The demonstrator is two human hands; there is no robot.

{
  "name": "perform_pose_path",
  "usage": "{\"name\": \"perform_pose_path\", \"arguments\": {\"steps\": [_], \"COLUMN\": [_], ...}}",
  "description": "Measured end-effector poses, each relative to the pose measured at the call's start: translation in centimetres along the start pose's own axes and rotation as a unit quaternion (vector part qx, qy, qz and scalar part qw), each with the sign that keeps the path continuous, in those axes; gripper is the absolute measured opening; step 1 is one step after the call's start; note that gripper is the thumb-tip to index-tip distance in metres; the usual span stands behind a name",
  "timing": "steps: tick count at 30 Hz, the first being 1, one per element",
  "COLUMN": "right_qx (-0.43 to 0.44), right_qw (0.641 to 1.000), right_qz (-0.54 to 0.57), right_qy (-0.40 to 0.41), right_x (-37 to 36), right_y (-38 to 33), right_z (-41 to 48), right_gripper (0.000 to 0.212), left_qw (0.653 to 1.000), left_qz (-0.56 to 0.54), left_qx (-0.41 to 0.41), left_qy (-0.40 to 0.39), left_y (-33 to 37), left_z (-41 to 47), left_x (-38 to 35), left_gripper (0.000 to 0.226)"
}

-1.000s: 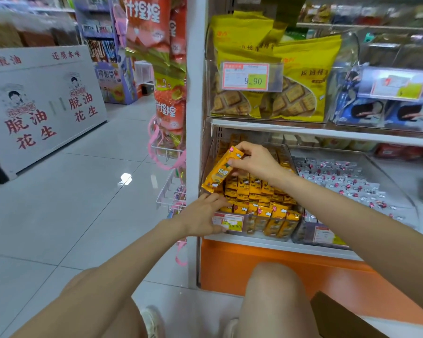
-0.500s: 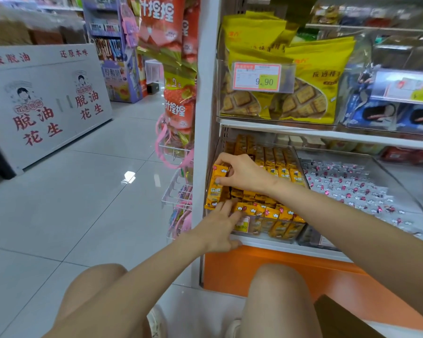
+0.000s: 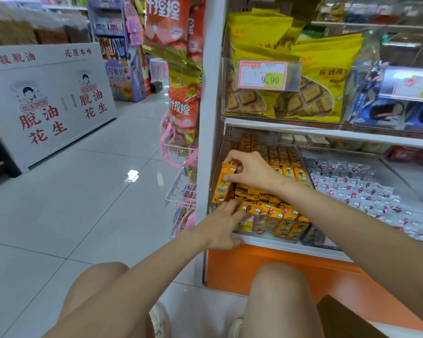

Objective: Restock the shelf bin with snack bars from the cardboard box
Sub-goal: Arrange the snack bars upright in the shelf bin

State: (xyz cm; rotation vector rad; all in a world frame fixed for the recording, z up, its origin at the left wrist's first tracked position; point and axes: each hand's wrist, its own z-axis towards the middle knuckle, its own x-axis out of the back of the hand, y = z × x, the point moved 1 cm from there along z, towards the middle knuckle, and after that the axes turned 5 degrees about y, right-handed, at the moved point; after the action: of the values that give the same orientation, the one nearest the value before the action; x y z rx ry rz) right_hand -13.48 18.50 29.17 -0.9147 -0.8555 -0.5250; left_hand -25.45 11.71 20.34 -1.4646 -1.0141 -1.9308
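L hand [image 3: 220, 228] & R hand [image 3: 249, 172] bare; my arms [image 3: 352, 215] bare too, right up to frame edge. Thin reddish mark on R wrist [image 3: 282, 183]. Knees [image 3: 279, 284] bare. Shoes [image 3: 159, 322] pale, off-white, w/ textured uppers; only bits show.

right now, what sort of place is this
Most likely a shop's snack aisle: a 9.90 price tag fronts yellow biscuit bags, and a clear shelf bin holds orange snack bars.
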Motion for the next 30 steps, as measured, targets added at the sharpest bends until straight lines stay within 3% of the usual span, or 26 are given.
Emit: {"name": "perform_pose_path", "arguments": {"steps": [6, 11, 18, 20, 25, 27, 30], "right_qx": [0.034, 0.003, 0.029, 0.042, 0.082, 0.083, 0.096], "right_qw": [0.998, 0.998, 0.996, 0.994, 0.987, 0.984, 0.978], "right_qz": [-0.056, -0.031, -0.083, -0.094, -0.101, -0.113, -0.135], "right_qy": [-0.018, 0.061, -0.032, -0.047, -0.096, -0.108, -0.125], "right_x": [-0.3, -1.0, -2.9, -2.5, -1.5, -1.6, -1.7], "right_y": [-0.9, -0.9, -0.1, -0.2, 0.6, 0.9, 1.0], "right_z": [0.4, 0.4, -1.3, -0.9, -0.2, -0.2, -0.6], "right_gripper": [0.031, 0.024, 0.031, 0.026, 0.011, 0.015, 0.021], "left_qw": [0.999, 0.999, 0.998, 1.0, 0.966, 0.96, 0.973], "left_qz": [-0.023, -0.033, -0.039, -0.026, -0.012, -0.001, 0.032], "left_qx": [0.002, 0.003, 0.017, 0.002, 0.073, 0.087, 0.116], "left_qy": [-0.022, -0.032, -0.038, -0.003, 0.249, 0.265, 0.198], "left_y": [-0.3, 0.1, -0.2, -0.1, -1.1, -1.9, -2.5], "left_z": [-0.1, 0.0, 0.2, -0.2, -1.8, -1.8, -1.1], "left_x": [0.7, 0.8, 1.2, 2.1, 4.9, 5.1, 4.7], "left_gripper": [0.07, 0.069, 0.066, 0.055, 0.021, 0.018, 0.025]}}
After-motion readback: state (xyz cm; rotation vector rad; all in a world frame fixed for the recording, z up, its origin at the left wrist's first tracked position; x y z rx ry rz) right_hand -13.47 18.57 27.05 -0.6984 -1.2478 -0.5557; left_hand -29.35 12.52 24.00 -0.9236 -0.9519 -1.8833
